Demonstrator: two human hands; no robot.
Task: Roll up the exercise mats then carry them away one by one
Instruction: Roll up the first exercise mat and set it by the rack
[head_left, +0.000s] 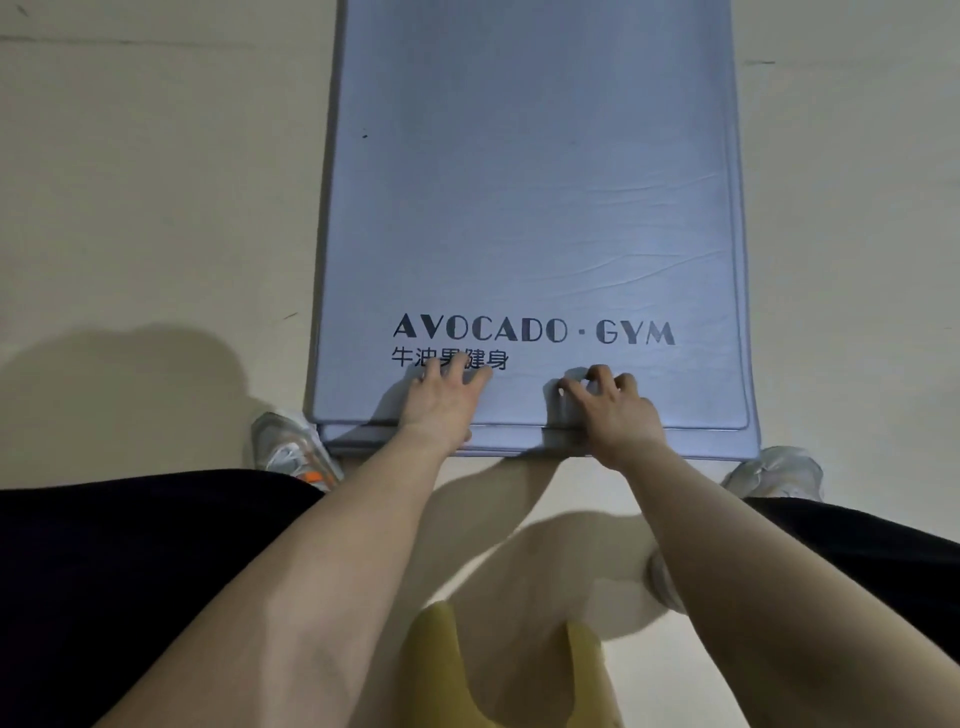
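Note:
A stack of grey-blue exercise mats lies flat on the floor, running away from me. The top mat carries black print reading AVOCADO GYM. At least two more mat edges show beneath its near end. My left hand rests on the near end of the top mat with fingers spread over the printed characters. My right hand sits beside it on the same end, fingers curled with the tips pressing into the mat. Whether either thumb hooks under the edge is hidden.
Pale beige floor surrounds the mats on both sides. My two light sneakers, the left shoe and the right shoe, stand at the near corners of the stack. Dark shorts and a yellow garment fill the bottom of the view.

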